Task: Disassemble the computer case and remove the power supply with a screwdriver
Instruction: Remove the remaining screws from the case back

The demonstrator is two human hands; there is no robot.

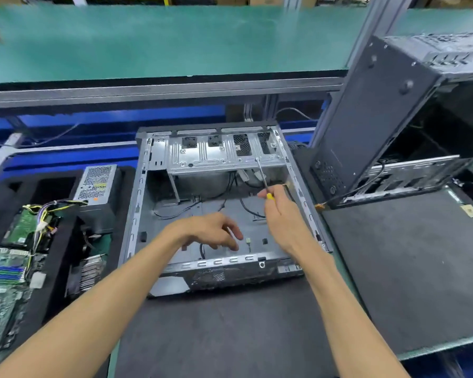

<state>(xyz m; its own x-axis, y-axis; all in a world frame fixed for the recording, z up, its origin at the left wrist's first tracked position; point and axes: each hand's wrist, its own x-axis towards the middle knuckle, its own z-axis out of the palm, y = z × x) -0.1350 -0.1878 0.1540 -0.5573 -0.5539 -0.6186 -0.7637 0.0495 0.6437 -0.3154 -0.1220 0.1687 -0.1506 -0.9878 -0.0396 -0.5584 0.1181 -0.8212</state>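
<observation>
An open computer case (137, 203) lies flat on a dark mat in front of me, its inside bare except for loose black cables. My right hand (284, 216) grips a screwdriver (262, 177) with a yellow handle; its tip touches the silver drive cage (219, 156) at the far end of the case. My left hand (213, 230) hovers over the case floor with fingers loosely curled, holding nothing. A grey power supply (97, 185) with bundled wires stands outside the case, in a black foam tray on the left.
The foam tray (55, 257) on the left also holds a circuit board (3, 268), a heatsink and a drive. A second black case (380, 118) stands tilted at the right on another dark mat (410, 268). A green shelf (161, 42) runs across the back.
</observation>
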